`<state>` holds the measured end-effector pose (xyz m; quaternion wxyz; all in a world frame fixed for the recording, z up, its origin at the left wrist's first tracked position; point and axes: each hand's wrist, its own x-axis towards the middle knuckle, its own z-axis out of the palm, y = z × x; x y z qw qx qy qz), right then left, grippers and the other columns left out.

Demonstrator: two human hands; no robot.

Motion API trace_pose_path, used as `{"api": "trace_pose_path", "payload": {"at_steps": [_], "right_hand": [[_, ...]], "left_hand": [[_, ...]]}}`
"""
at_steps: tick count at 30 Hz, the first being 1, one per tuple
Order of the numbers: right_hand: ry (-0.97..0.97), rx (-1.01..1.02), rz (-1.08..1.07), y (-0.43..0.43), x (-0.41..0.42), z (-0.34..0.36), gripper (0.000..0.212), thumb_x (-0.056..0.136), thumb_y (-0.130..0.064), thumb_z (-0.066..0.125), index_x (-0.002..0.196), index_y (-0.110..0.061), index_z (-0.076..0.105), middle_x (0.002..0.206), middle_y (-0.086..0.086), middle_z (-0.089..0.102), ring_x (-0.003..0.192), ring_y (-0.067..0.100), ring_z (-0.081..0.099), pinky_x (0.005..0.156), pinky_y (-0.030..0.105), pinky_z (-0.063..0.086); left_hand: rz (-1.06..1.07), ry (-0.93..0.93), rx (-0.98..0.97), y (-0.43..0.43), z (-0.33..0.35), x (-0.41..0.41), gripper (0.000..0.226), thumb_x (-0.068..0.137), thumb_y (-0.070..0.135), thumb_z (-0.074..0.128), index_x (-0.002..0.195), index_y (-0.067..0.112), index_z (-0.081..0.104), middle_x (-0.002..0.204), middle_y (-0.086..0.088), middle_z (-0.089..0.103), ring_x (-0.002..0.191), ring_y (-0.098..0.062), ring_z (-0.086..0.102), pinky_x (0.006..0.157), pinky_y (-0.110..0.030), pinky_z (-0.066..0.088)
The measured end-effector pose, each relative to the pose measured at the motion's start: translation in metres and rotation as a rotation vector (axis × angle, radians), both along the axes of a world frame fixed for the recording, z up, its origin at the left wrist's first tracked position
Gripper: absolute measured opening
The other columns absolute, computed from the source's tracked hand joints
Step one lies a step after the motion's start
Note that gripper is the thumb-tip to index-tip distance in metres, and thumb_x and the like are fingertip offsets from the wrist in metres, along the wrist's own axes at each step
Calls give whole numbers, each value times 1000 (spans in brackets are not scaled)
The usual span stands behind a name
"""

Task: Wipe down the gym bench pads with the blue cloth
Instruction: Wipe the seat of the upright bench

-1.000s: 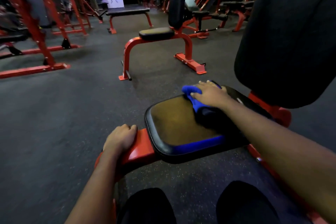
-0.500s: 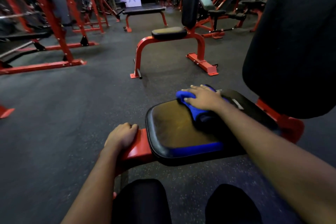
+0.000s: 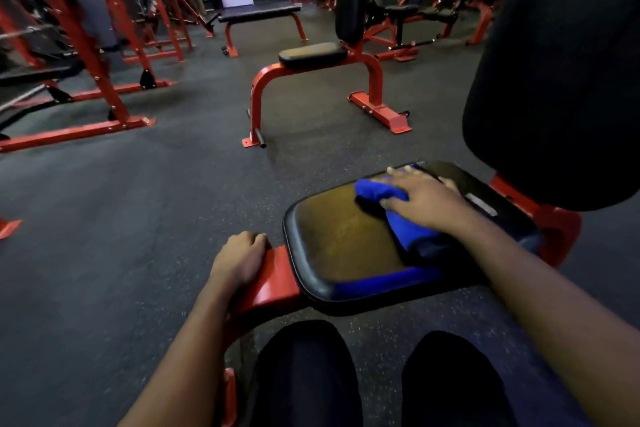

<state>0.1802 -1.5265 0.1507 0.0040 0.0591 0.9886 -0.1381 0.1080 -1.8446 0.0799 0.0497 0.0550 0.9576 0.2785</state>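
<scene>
right hand presses the blue cloth on the bench seat pad.
the fingers of the right hand lie straight and spread, flat on top of the cloth, which is bunched on the far right part of the pad, near the upright back pad. the left hand has its fingers curled over the end of the red frame, just beside the left edge of the pad.

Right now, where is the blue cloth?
In the head view, the blue cloth lies right of centre on the seat pad, pressed under the right hand.
</scene>
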Motion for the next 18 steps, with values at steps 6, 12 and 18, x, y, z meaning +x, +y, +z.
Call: {"api": "trace_pose_path", "payload": {"at_steps": [6,12,18], "right_hand": [[134,58,103,-50,52,-11,52,96,-57,39,147,-55,27,161,-24,16,151,6,9,119,51,8],[146,33,-295,15,79,-15,48,96,-54,44,144,-53,35,161,-21,21,150,5,12,119,48,11],[238,109,-296,-37,79,-25,54,93,-58,36,146,-50,34,160,-18,25,150,10,16,119,49,7]], "left_hand": [[-45,104,415,41,36,-25,40,99,30,39,74,15,66,72,-10,70,62,-27,64,63,-34,49],[-268,-3,180,103,62,-44,50,104,42,31,107,10,70,110,-14,69,107,-31,60,92,-34,44],[-237,-76,-22,114,62,-39,66,103,52,24,142,3,46,147,-26,42,134,-40,41,108,-40,32]]}}
